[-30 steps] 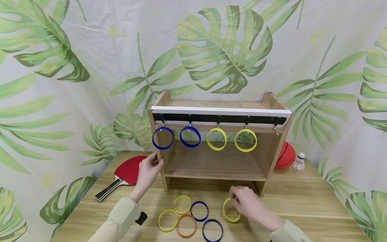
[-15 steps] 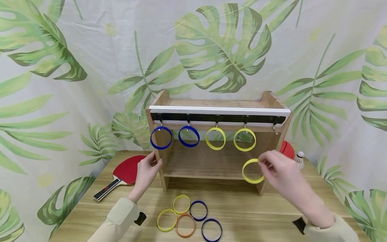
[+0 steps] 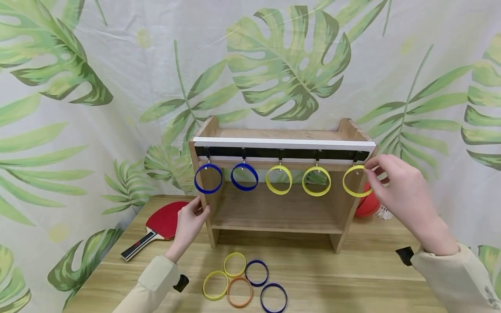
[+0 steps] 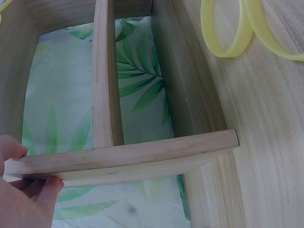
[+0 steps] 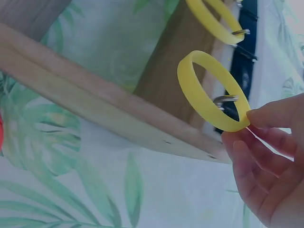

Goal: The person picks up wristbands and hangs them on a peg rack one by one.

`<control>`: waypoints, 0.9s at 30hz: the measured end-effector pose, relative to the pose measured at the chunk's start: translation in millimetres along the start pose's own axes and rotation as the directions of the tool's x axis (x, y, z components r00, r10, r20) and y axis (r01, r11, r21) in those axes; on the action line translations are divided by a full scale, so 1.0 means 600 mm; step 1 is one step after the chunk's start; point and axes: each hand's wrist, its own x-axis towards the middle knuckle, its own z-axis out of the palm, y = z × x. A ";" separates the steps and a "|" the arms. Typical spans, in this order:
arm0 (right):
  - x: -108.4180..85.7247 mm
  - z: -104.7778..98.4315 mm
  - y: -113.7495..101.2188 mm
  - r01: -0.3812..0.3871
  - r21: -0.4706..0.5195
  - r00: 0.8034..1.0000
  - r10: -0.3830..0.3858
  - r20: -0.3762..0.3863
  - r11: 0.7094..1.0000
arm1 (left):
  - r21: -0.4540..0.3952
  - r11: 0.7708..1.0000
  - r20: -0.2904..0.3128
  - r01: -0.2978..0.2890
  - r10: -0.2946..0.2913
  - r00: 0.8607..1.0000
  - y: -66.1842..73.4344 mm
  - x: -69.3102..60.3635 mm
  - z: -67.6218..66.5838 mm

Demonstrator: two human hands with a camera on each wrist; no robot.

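While the right hand [image 3: 407,187] pinches the yellow ring [image 5: 196,99], settle its rim onto the hook [image 5: 227,98] left of the fingertips [image 5: 259,117].

Leaf-printed cloth [image 3: 203,65] behind the table [image 3: 352,278] suggests a staged set.

Head cam: forward-down, whole shelf [image 3: 278,211]. Wrist cams: close in. Head and right wrist share held yellow ring [image 5: 194,95].
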 end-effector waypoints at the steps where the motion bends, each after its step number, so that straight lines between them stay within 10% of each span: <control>1: 0.001 0.003 0.002 -0.006 -0.003 1.000 0.006 0.006 1.000 | -0.004 1.000 0.000 -0.003 0.003 1.000 -0.002 0.001 0.000; 18: -0.023 0.000 0.002 0.029 -0.010 1.000 -0.029 -0.011 1.000 | 0.024 0.999 0.008 -0.024 0.023 1.000 0.071 -0.020 -0.012; 27: -0.096 0.057 -0.055 0.157 0.135 0.986 -0.164 0.039 0.978 | 0.023 1.000 -0.007 -0.006 0.006 1.000 0.038 -0.009 -0.006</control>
